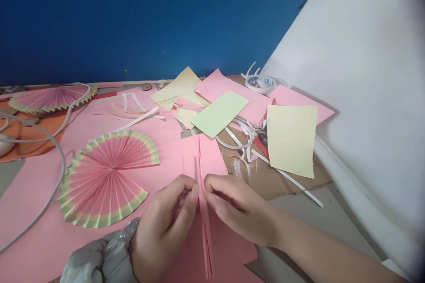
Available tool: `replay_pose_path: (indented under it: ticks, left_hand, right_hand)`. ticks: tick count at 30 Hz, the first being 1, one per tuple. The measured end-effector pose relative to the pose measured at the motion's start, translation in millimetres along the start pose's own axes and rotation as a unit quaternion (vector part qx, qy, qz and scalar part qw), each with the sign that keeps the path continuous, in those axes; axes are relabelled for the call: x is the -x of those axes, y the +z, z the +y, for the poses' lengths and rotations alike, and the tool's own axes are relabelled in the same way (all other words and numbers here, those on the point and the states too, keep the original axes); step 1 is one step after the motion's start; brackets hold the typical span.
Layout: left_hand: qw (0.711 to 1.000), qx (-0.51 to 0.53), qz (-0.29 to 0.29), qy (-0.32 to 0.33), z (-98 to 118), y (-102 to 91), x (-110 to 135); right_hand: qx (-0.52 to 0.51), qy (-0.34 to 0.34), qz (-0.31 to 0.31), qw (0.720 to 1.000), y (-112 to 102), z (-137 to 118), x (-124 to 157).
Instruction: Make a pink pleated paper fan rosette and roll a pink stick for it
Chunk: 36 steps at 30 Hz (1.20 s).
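Observation:
A narrow strip of folded pink paper [206, 239] runs lengthwise in front of me, its long edges slightly apart near the close end. My left hand [168, 219] pinches it from the left between thumb and forefinger. From the right, my right hand [241, 205] closes thumb and forefinger on the same strip at about the same height. Under both hands lie pink paper sheets [232, 247]. To the left of my left hand, a pleated watermelon-coloured paper fan [113, 168] lies spread in a nearly full round, pink with a green and pale yellow rim.
A second pleated fan [55, 97] lies at the far left beside a white cable [61, 159]. Behind the hands are a light green sheet [221, 112], a pale yellow sheet [292, 139], scissors [262, 137] partly covered, and white paper strips [299, 185] on cardboard [275, 185]. A blue wall [149, 17] stands behind.

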State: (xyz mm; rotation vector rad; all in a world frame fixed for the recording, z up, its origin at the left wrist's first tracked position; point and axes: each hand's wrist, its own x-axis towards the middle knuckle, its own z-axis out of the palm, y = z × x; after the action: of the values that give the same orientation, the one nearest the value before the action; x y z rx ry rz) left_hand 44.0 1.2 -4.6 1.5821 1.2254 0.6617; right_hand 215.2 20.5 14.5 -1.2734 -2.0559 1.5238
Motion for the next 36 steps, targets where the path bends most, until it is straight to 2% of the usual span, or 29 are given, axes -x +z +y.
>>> replay_pose_path:
  ticks: [3, 9, 14, 17, 24, 31, 36]
  left_hand:
    - [1.0, -0.01, -0.022, -0.006, -0.6, -0.9, -0.8]
    - [0.998, 0.018, -0.053, 0.0, -2.2, -0.4, 1.9]
    - [0.997, 0.042, -0.058, -0.011, -3.1, 1.5, 1.7]
    - [0.998, 0.018, -0.058, -0.008, -4.8, 1.8, 1.3]
    - [0.998, -0.048, -0.031, 0.004, -4.6, 1.7, 1.6]
    - [0.994, -0.087, -0.064, -0.008, -3.5, 2.5, 2.5]
    - [0.993, -0.103, -0.055, -0.012, -3.3, 4.4, 0.2]
  right_hand:
    - [0.023, -0.021, 0.035, 0.999, -1.1, -0.3, 0.6]
    - [0.026, 0.0, 0.022, 0.999, -2.5, 2.3, 2.0]
    - [0.058, -0.037, 0.031, 0.997, -0.6, 5.1, 1.6]
    - [0.077, -0.045, 0.031, 0.996, 0.6, 4.8, 2.3]
    - [0.054, -0.013, 0.04, 0.998, 0.8, 0.5, 4.0]
    - [0.068, -0.005, 0.042, 0.997, 2.0, 1.5, 7.1]
    - [0.103, -0.007, 0.054, 0.993, 5.0, 4.0, 7.3]
